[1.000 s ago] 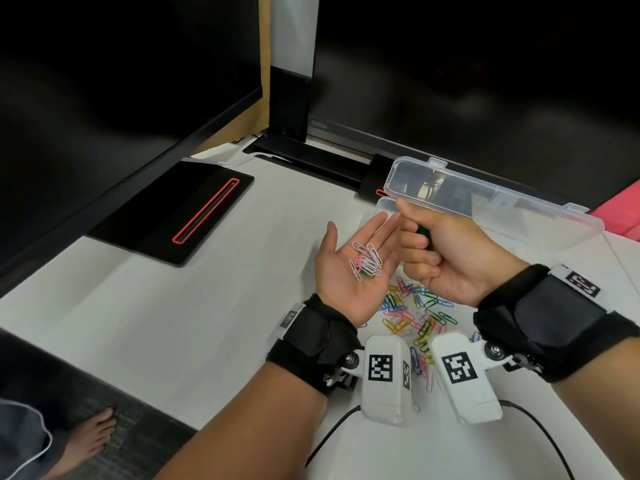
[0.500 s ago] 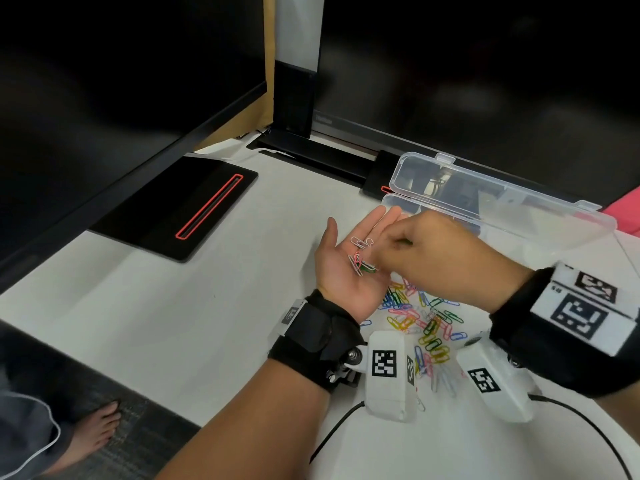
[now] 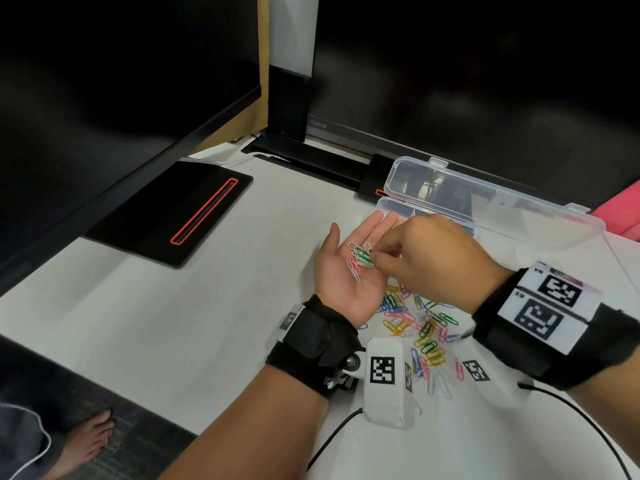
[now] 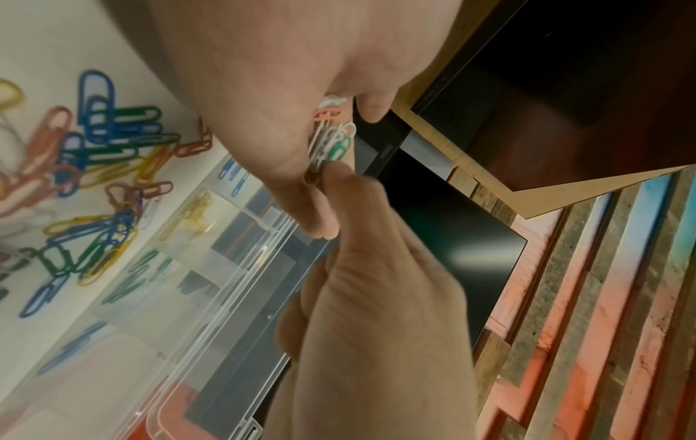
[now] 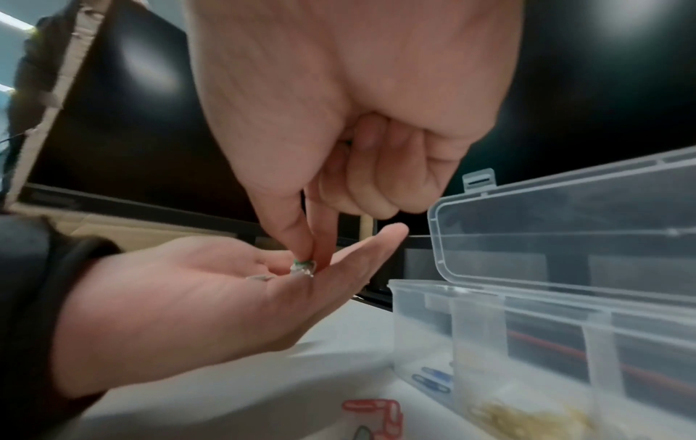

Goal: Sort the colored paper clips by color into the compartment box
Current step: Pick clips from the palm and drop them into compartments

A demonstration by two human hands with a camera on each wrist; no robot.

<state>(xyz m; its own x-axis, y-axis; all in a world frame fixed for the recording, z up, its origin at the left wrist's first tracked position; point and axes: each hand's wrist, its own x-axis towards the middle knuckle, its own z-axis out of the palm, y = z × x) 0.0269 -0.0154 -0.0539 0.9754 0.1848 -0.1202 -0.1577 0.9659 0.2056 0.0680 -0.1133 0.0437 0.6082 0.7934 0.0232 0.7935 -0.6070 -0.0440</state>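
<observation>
Left hand (image 3: 349, 271) lies palm up, fingers straight, a small cluster of white, pink and green paper clips (image 3: 358, 259) resting on the palm. Right hand (image 3: 433, 261) reaches over it, thumb and forefinger pinching a green paper clip (image 4: 337, 153) in that cluster, the other fingers curled in. The right hand covers the near part of the compartment box (image 5: 489, 327), so most compartments are hidden in the head view. The box is clear plastic with its hinged lid (image 3: 485, 199) raised. The right wrist view shows blue clips (image 5: 433, 376) in the end compartment and yellow clips (image 5: 527, 419) in the next; further contents are blurred. A loose pile of mixed-colour clips (image 3: 422, 327) lies on the white table (image 3: 207, 323) between the wrists, partly hidden by the wrist cameras.
</observation>
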